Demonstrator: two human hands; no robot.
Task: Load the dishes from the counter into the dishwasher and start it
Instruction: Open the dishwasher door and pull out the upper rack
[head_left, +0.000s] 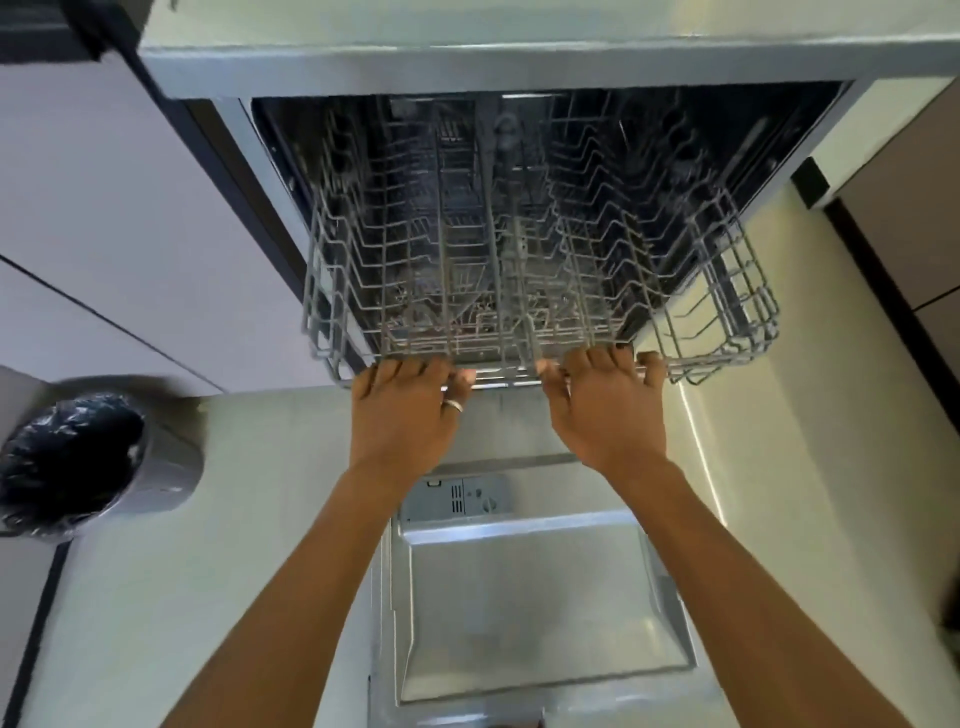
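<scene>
Our left hand (402, 415) and right hand (608, 410) clamp the rack (324, 291) by its front rail. Pulling unevenly, we could jam it.

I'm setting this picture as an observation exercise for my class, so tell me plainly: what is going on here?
A person stands at an open dishwasher, its door folded down flat. Both the left hand and the right hand grip the front rail of a wire rack, which sits partly out of the tub. No dishes show in the rack, so loading has not begun. A bin lined with a black bag stands to the left.
</scene>
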